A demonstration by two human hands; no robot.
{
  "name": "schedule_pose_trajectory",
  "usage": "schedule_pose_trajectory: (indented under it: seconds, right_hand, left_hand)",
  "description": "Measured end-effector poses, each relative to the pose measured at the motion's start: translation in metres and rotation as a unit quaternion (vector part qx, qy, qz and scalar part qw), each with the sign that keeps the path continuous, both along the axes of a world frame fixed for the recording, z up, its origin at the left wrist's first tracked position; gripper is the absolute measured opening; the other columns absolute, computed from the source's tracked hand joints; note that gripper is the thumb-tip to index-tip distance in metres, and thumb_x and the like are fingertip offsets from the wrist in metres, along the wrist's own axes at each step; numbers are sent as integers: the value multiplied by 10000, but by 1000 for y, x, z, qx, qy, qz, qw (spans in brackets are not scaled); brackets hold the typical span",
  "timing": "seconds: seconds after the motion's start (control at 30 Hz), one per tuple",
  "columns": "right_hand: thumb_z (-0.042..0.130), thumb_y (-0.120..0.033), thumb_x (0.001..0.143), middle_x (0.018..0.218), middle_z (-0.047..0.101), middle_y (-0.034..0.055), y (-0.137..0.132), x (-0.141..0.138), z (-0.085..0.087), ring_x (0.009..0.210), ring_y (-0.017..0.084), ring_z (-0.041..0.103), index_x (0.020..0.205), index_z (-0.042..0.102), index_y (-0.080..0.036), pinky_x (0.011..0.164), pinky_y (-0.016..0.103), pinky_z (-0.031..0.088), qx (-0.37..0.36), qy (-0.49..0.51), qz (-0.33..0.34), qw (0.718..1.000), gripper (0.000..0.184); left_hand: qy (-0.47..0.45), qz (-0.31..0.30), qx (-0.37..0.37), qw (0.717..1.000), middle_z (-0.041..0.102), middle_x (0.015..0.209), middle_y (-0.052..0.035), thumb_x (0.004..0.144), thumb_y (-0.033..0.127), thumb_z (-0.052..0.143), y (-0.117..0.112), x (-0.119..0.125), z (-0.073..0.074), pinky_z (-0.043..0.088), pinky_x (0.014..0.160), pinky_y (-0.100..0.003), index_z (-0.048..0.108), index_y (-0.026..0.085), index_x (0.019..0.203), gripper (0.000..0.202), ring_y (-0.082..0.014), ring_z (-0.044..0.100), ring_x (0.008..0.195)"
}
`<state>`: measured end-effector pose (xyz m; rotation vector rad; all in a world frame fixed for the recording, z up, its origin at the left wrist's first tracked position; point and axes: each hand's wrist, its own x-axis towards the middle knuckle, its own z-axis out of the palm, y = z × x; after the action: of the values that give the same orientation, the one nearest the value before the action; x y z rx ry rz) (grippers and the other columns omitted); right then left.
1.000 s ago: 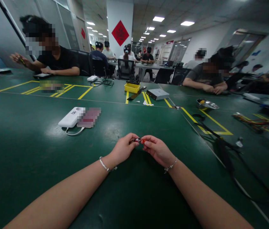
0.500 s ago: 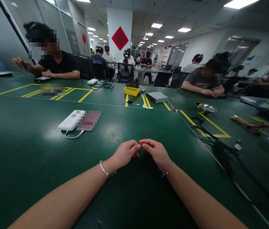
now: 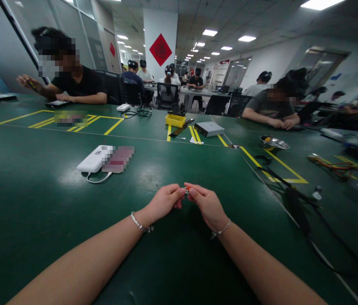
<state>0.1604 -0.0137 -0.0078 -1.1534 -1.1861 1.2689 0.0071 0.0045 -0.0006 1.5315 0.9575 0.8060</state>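
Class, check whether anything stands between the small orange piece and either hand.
Nothing visible does. The right hand pinches the small orange piece, and the left hand reaches right up to it, though whether it grips it is hidden. The white device lies off to the left, apart from both.

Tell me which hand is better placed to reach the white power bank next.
Probably the left hand: it's nearer the power bank; the right hand, farther off, pinches a small orange piece.

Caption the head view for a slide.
Left hand and right hand meet at a small orange part over the table.
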Motion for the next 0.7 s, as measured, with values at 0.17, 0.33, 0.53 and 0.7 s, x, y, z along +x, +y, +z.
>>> schedule_pose_trajectory:
  seconds: [0.17, 0.33, 0.53, 0.7]
  right_hand:
    - [552, -447, 754, 919, 668, 75, -2, -4, -1, 846, 183, 573, 1079, 621, -177, 754, 338, 430, -17, 18, 25, 999, 428]
    - [496, -448, 792, 1133, 604, 82, -3, -7, -3, 944, 207, 578, 1153, 566, -210, 773, 358, 443, -4, 37, 49, 998, 438]
    - [574, -359, 738, 1170, 589, 22, -4, -12, -1, 1045, 211, 546, 1166, 549, -266, 876, 373, 425, 33, -48, 19, 998, 439]
    - [586, -332, 719, 1057, 651, 19, -4, -13, 3, 967, 215, 591, 1095, 606, -257, 896, 396, 419, 39, -88, -22, 995, 383]
  left_hand:
    - [-10, 27, 15, 999, 497, 495, 35, 828, 399, 415, 0, 1, -1, 351, 495, -212, 470, 158, 603, 334, -81, 446, 464]
    - [-16, 43, 25, 999, 497, 508, 33, 837, 404, 407, 0, -1, -4, 353, 503, -215, 469, 160, 605, 342, -81, 439, 476]
    - [-34, 62, 35, 997, 485, 520, 30, 830, 442, 411, 0, 0, -6, 356, 517, -217, 470, 156, 595, 375, -82, 435, 490]
    - [-25, 47, 30, 998, 501, 518, 25, 823, 445, 425, -2, 1, -5, 362, 507, -213, 471, 157, 593, 372, -84, 444, 486]
